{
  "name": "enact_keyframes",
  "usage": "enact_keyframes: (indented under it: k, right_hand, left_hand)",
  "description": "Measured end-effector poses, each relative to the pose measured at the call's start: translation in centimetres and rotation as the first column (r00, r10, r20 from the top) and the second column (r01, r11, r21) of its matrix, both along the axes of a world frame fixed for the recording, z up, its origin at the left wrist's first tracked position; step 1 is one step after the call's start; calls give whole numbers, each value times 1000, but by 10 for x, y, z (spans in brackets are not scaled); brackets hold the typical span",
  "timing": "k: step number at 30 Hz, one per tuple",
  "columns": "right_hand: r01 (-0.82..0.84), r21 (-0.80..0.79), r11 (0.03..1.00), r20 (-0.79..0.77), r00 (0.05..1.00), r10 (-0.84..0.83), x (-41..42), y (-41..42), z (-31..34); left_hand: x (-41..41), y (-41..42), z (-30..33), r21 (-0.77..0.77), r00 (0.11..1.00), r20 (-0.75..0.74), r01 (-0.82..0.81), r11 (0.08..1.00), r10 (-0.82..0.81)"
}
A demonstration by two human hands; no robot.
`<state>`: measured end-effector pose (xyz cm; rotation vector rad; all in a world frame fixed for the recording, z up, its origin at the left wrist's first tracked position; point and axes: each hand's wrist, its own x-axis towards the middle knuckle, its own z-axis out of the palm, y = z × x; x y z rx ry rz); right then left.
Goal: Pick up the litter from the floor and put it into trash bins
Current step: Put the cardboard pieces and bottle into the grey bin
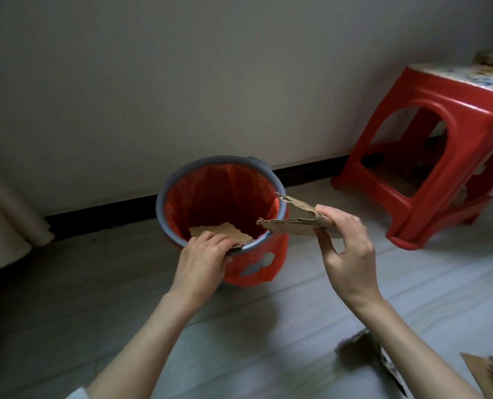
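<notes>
- Two torn cardboard pieces are held at the grey trash bin (164,208).
- One cardboard scrap (225,231) is pinched by the left hand (203,254) over the bin's near rim.
- Folded cardboard (294,223) is clamped by the right hand (346,243), just right of the rim.

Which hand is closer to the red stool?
The right hand. It holds torn cardboard beside the bin, on the side toward the red stool. The left hand grips another cardboard piece at the bin's near rim, farther from the stool.
</notes>
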<state>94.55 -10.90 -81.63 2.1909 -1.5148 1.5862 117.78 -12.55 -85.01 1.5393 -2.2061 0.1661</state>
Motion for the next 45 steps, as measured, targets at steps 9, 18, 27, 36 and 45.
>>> enact_keyframes:
  k: [9,18,27,36,45]
  right_hand:
    - [-94,-190,977,-269,962,40,15,-7,-8]
    - [-230,30,973,-655,730,193,38,-16,-38]
    - [53,502,863,-643,691,331,77,-17,-50]
    - [174,637,751,-661,625,416,83,-20,-49]
    - [18,369,929,-710,650,270,46,1,-50]
  left_hand:
    - [-8,23,-12,-13,993,-70,91,996,-91]
    - [11,51,-35,-115,994,-78,65,991,-74]
    - [31,57,-45,-98,989,-79,115,989,-123]
    - [37,53,-64,-108,987,-9,161,981,-163]
    - [20,58,-73,-176,981,-81,157,972,-174]
